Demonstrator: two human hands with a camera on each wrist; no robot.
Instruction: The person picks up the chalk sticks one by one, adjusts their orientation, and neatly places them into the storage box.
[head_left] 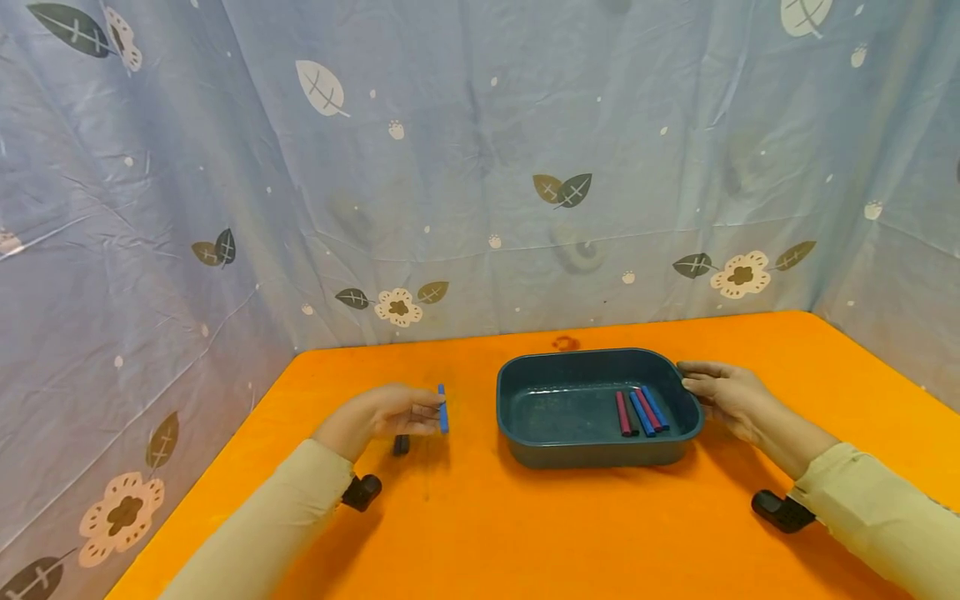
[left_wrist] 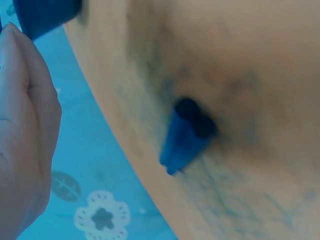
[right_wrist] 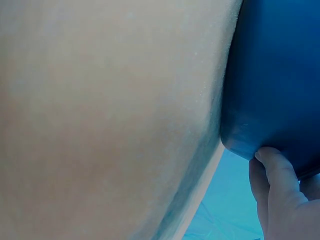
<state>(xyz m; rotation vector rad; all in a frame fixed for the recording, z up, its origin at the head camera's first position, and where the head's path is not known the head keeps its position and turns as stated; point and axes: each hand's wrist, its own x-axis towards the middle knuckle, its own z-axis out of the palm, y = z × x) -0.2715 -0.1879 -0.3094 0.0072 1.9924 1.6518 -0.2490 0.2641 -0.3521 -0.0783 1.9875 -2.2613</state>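
Observation:
My left hand (head_left: 397,410) pinches a slim blue stick (head_left: 443,410), held roughly upright over the table to the left of the basin. Below that hand, two short dark sticks (left_wrist: 187,135) lie side by side on the table; the head view shows only a dark end (head_left: 402,445) of them. A dark grey-green rectangular basin (head_left: 600,455) stands right of centre. Several magenta, blue and dark sticks (head_left: 642,411) lie in a row at its right end. My right hand (head_left: 726,396) grips the basin's right end, with the thumb (right_wrist: 276,167) against the outer wall.
An orange cloth (head_left: 480,533) covers the table, with a reddish stain (head_left: 566,342) behind the basin. Patterned blue-grey curtains (head_left: 465,167) hang along the back and both sides. Black wrist devices (head_left: 362,492) are on both sleeves.

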